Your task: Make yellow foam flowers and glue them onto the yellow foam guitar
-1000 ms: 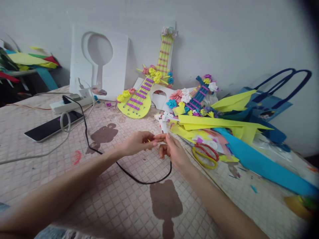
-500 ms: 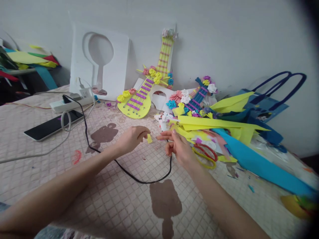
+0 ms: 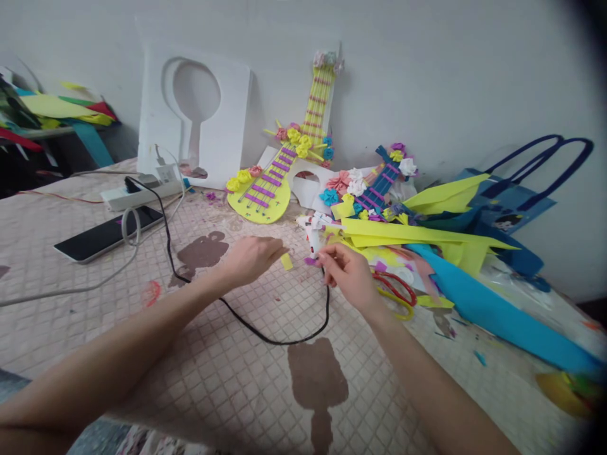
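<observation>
My left hand [image 3: 253,258] is closed over the middle of the table, its fingertips beside a small yellow paper piece [image 3: 286,261]; whether they pinch anything is hidden. To the right, my right hand [image 3: 345,272] pinches a small purple piece [image 3: 310,260] between thumb and forefinger. Just beyond it lies a white glue gun [image 3: 312,237], and a black cord [image 3: 265,339] curves across the table below both hands. Behind them a yellow paper guitar [image 3: 265,193] with purple strips and paper flowers leans near the wall.
Red and yellow scissors [image 3: 398,292], yellow paper strips and blue paper [image 3: 478,306] lie right. A blue bag [image 3: 521,208] stands at the back right. A tablet [image 3: 109,234], a power strip [image 3: 142,193] and a white cut-out board [image 3: 225,126] are left.
My right hand's fingers have come together, and a purple piece now shows at their tips. My left fingers have moved slightly off the yellow piece. The view has shifted a little.
</observation>
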`<action>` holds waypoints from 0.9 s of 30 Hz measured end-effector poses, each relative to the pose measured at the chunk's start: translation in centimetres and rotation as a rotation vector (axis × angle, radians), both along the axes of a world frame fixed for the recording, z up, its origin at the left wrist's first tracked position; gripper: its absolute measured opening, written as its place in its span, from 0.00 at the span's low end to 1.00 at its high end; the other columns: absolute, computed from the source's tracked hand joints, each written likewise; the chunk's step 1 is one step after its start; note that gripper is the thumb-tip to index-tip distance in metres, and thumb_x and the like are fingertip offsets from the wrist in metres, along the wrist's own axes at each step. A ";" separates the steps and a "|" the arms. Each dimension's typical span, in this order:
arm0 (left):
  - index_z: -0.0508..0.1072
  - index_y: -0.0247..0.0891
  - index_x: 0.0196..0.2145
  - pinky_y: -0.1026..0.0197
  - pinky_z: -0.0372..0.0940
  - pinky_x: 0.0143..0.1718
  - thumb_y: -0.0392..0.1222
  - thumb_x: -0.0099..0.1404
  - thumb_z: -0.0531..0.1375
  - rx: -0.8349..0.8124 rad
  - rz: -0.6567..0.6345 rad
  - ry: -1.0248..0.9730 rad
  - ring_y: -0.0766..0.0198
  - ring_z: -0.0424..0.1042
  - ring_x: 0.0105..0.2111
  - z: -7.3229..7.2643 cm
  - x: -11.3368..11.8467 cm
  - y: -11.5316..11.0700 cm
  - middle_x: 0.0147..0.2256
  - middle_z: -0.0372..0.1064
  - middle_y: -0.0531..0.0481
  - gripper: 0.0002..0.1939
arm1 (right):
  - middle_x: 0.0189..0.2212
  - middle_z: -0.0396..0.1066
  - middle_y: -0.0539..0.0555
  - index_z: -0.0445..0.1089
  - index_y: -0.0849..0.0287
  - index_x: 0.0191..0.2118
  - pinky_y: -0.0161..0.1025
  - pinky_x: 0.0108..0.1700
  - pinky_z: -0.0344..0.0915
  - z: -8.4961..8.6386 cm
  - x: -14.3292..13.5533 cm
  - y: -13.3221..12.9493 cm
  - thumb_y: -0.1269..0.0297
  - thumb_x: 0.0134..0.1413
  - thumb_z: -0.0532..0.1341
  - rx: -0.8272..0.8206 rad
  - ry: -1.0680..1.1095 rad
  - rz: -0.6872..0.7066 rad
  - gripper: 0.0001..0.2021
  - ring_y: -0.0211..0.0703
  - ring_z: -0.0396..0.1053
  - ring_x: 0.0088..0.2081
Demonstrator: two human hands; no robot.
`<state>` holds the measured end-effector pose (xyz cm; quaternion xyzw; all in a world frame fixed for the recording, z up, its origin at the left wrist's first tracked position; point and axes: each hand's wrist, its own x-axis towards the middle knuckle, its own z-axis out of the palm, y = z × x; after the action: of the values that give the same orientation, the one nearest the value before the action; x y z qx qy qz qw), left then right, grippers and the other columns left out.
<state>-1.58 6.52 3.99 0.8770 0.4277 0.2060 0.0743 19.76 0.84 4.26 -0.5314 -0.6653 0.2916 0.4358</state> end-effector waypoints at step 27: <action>0.71 0.36 0.40 0.64 0.60 0.31 0.35 0.59 0.56 -0.111 0.092 -0.050 0.62 0.70 0.32 -2.0 -0.8 1.8 0.39 0.71 0.47 0.10 | 0.37 0.67 0.57 0.68 0.58 0.37 0.45 0.45 0.62 -2.1 5.2 3.6 0.67 0.50 0.58 0.241 -0.649 -0.152 0.07 0.50 0.66 0.43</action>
<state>-2.39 8.28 2.02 0.8456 0.4761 0.2071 0.1238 24.94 4.47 2.20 -0.5893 -0.7572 -0.0063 0.2816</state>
